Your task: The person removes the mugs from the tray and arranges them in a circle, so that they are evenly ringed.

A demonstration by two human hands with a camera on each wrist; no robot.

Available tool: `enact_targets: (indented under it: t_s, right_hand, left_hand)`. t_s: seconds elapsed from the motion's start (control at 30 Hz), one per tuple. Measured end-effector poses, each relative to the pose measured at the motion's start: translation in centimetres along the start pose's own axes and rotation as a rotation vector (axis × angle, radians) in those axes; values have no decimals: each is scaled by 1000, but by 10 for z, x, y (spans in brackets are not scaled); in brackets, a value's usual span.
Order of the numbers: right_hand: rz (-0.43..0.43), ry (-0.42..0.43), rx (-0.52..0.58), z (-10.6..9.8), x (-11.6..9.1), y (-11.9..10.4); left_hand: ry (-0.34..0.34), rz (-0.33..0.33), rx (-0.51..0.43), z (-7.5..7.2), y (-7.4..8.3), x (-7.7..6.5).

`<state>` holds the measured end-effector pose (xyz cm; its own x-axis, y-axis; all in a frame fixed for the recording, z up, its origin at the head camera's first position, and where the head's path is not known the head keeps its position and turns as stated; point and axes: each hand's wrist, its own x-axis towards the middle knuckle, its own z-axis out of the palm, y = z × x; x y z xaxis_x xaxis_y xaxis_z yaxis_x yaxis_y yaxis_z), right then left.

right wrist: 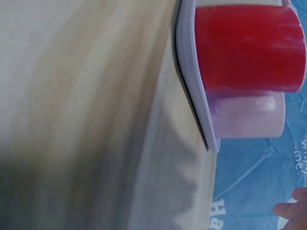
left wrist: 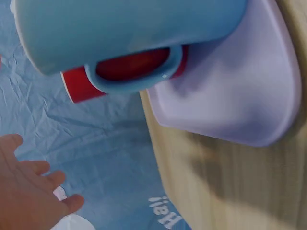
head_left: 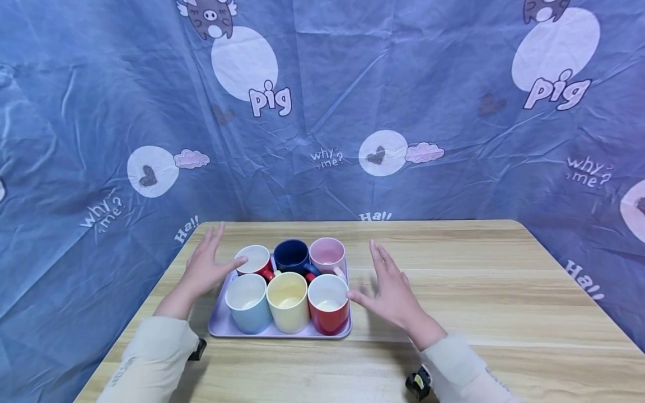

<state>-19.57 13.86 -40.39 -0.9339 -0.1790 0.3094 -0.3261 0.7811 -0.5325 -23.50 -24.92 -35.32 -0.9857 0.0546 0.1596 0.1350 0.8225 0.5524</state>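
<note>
A lavender tray [head_left: 219, 320] carries several mugs in two rows. The front row has a light blue mug [head_left: 250, 310], a pale yellow mug [head_left: 288, 308] and a red mug [head_left: 330, 316] with a white inside. Behind them stand another red mug [head_left: 253, 258], a navy mug [head_left: 291, 254] and a pink mug [head_left: 327, 253]. My left hand [head_left: 205, 266], fingers spread, hovers by the tray's left side, its thumb overlapping the back red mug in the head view. On the other side my right hand [head_left: 393, 291] is spread too, thumb tip at the front red mug's rim.
The wooden table [head_left: 484, 291] extends well to the right of the tray. A blue printed cloth [head_left: 322, 112] hangs behind the table and along both sides. Dark wrist devices [head_left: 418, 383] sit under the sleeves.
</note>
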Motion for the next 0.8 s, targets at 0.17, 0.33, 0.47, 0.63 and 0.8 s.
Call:
enact_targets:
  t_s: [0.17, 0.33, 0.47, 0.63, 0.8]
  right_hand:
    - [-18, 31, 110, 11, -5, -2]
    - [-19, 53, 190, 21, -10, -5]
    - [-15, 78, 248, 28, -14, -7]
    - [-16, 109, 316, 38, -18, -9]
    - [-21, 136, 396, 45, -21, -12]
  left_hand:
    - [2, 17, -104, -2, -14, -1]
    - [-5, -9, -199, -3, -26, -5]
    - [-7, -45, -294, -3, -35, -9]
    - [0, -49, -411, 0, -46, -13]
    - [-39, -66, -549, 4, -58, -17]
